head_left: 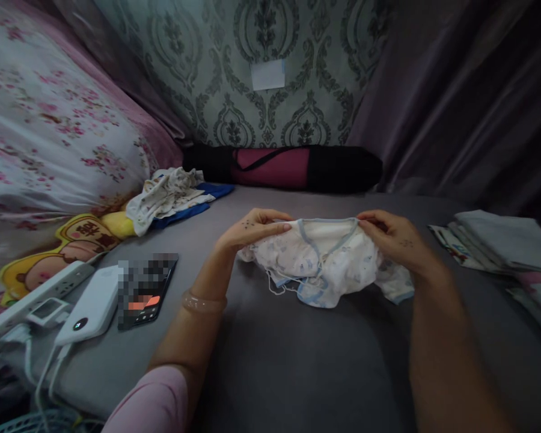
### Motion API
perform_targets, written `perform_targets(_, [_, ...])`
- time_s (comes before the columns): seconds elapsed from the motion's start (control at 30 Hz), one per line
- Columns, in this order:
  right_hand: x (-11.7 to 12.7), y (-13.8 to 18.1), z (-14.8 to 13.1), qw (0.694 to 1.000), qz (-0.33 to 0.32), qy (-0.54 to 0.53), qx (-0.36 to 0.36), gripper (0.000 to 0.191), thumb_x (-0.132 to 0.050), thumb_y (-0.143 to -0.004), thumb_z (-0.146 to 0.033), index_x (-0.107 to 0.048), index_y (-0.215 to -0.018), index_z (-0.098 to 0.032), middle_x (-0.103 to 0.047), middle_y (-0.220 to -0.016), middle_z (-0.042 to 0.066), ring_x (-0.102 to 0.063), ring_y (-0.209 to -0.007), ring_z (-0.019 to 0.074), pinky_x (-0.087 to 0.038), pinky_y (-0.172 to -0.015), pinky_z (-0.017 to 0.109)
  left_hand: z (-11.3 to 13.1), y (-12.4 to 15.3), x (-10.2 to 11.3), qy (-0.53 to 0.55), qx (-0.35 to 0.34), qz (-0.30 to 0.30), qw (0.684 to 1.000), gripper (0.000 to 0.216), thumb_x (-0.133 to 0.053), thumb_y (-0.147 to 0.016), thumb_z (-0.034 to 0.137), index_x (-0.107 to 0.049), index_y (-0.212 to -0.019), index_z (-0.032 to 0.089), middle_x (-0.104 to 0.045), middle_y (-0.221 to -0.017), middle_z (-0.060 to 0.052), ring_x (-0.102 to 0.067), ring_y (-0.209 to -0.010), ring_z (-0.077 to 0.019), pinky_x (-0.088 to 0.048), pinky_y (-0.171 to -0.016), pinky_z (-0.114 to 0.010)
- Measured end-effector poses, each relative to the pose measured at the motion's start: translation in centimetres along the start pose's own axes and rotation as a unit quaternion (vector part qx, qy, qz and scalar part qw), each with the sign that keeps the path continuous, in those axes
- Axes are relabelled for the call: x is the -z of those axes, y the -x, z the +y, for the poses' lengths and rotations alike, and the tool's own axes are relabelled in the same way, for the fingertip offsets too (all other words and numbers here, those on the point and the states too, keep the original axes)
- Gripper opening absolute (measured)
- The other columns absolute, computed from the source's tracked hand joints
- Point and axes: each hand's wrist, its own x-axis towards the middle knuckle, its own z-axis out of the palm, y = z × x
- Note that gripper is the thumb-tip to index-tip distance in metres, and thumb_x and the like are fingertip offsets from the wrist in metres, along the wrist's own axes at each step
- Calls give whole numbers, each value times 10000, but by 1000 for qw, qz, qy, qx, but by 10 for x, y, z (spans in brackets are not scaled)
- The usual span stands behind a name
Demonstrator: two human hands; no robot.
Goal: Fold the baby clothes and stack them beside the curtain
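Observation:
A small white baby top (342, 273) with pale blue edging and a faint print hangs between my hands, its lower part bunched near the grey bed surface (306, 361). At its left shoulder, beside the neckline, my left hand (252, 228) pinches the cloth between thumb and fingers. My right hand (388, 234) grips the opposite shoulder the same way. The blue-edged neckline is stretched between them, and thin white tie strings (279, 285) dangle from the front. A sleeve with a blue cuff droops below my right hand.
Crumpled printed clothes (171, 192) lie at the back left, folded cloths (505, 240) on the right. A phone (151, 294), white power bank (92, 304), power strip (40, 307) and cables sit at left. A black-and-pink bag (275, 167) lies along the wall.

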Motion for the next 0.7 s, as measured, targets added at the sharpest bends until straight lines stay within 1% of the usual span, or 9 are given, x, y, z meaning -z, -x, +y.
perform_targets(0.1, [2, 2, -5, 999, -10, -28, -11, 285, -638, -771, -485, -701, -910, -244, -706, -875, 41, -638, -798, 218, -492, -680, 329, -7, -1, 3, -53, -8, 35, 998, 211, -691, -786, 333, -757, -921, 185, -714, -846, -55, -610, -710, -127, -453, -608, -200])
perform_targets(0.17, [3, 4, -8, 999, -5, -36, -19, 282, -652, -751, -490, -712, -869, -242, -704, -846, 40, -638, -797, 219, -497, -701, 338, -10, -2, 5, -98, -16, 59, 993, 216, -669, -801, 368, -758, -877, 187, -692, -800, -44, -581, -683, -117, -421, -568, -188])
perform_targets(0.2, [2, 4, -9, 999, 0, -34, -13, 273, -650, -752, -485, -717, -850, -240, -700, -834, 38, -636, -797, 217, -496, -714, 342, -11, -3, 6, -120, -25, 74, 990, 213, -668, -799, 376, -756, -852, 190, -679, -791, -40, -572, -687, -117, -410, -560, -184])
perform_targets(0.3, [1, -1, -9, 998, 24, -9, 52, 235, -633, -773, -449, -729, -807, -237, -684, -849, 36, -629, -829, 203, -482, -769, 343, -11, -6, 9, -164, -66, 107, 978, 182, -693, -768, 367, -741, -781, 192, -654, -829, -40, -572, -753, -125, -417, -599, -181])
perform_targets(0.37, [1, -9, -9, 995, 38, 4, 91, 229, -619, -787, -433, -733, -803, -236, -674, -860, 36, -624, -843, 196, -472, -787, 339, -6, -10, 12, -162, -67, 101, 979, 196, -696, -759, 371, -725, -774, 179, -644, -810, -38, -566, -738, -123, -417, -603, -187])
perform_targets(0.43, [5, -19, -13, 993, 39, 6, 109, 243, -601, -802, -431, -736, -830, -231, -676, -853, 35, -623, -835, 193, -468, -784, 336, 4, -16, 18, -142, -56, 90, 984, 232, -686, -763, 391, -708, -790, 162, -628, -736, -26, -540, -659, -108, -398, -569, -191])
perform_targets(0.5, [13, -31, -23, 993, 23, 3, 115, 268, -584, -813, -438, -735, -862, -223, -689, -847, 32, -625, -819, 193, -468, -769, 332, 16, -22, 25, -130, -64, 91, 985, 258, -690, -756, 406, -695, -799, 151, -610, -681, -9, -507, -597, -92, -375, -537, -192])
perform_targets(0.6, [29, -50, -42, 993, 0, 6, 118, 314, -567, -818, -462, -734, -878, -204, -704, -837, 37, -626, -783, 197, -467, -711, 316, 39, -33, 36, -136, -101, 102, 980, 286, -706, -733, 417, -694, -808, 141, -616, -679, -4, -503, -581, -87, -375, -536, -201])
perform_targets(0.7, [47, -68, -61, 989, 19, 44, 139, 343, -556, -828, -477, -736, -889, -192, -707, -810, 46, -625, -753, 204, -461, -681, 315, 64, -45, 45, -175, -137, 125, 967, 306, -694, -740, 416, -708, -839, 127, -631, -694, -17, -517, -592, -98, -390, -547, -219])
